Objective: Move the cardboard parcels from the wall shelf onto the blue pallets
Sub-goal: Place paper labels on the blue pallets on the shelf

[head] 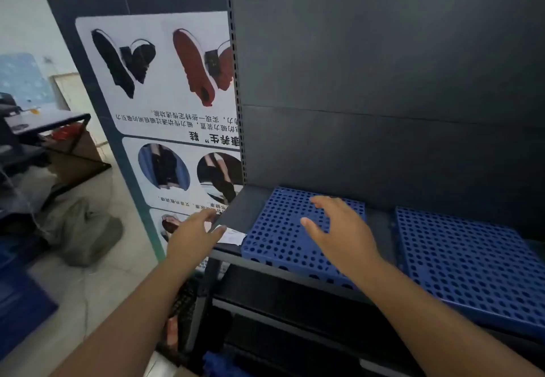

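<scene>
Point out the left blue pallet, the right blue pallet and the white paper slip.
left blue pallet (274,238): head view, perforated top.
right blue pallet (472,258): head view, perforated top.
white paper slip (234,235): head view, its middle.

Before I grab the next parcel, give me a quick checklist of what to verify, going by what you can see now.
1. Left hand empty: ok, open, off the shelf's left edge.
2. Right hand empty: ok, fingers spread above the left blue perforated plastic pallet.
3. Left pallet top free: ok, nothing on it.
4. Right blue perforated plastic pallet free: ok for the part in view.
5. White paper slip beside the left pallet: not ok, loose on the dark metal shelf.
6. Cardboard parcels located: cannot tell, none in view.
</scene>
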The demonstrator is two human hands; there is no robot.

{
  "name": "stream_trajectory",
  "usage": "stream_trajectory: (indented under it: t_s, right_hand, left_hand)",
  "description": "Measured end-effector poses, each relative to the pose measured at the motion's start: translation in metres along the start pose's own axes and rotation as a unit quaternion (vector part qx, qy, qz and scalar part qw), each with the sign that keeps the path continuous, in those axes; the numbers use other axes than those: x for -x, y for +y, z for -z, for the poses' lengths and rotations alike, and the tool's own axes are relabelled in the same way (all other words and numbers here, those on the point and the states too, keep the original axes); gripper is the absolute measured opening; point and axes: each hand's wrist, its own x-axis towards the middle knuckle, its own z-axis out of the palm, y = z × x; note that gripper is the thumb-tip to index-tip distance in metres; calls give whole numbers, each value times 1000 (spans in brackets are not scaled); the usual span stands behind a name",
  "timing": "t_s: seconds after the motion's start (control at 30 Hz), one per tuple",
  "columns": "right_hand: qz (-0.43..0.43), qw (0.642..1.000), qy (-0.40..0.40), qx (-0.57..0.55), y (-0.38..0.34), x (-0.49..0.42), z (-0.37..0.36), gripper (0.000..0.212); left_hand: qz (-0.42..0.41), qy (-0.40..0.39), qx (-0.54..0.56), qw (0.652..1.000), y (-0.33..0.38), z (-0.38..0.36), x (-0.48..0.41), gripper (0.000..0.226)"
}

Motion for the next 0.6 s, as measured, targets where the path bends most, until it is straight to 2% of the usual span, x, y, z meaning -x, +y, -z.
stream_trajectory:
  t_s: [0.13,0.37,0.53,0.6]
  right_hand:
    - [-23,999,-35,8,2,-18,-36,52]
    - [-49,997,-57,7,14,-36,-68,50]
    - [-52,997,-54,14,21,-41,-75,48]
    - [-52,997,-52,12,23,-43,-77,47]
  left_hand:
    - [54,-85,-15,995,-36,-35,-31,51]
    - [110,-137,-6,984,-73,-77,-86,64]
    - [133,-145,18,980,-92,-82,-105,31]
    - [140,-139,13,980,-94,-76,-106,30]
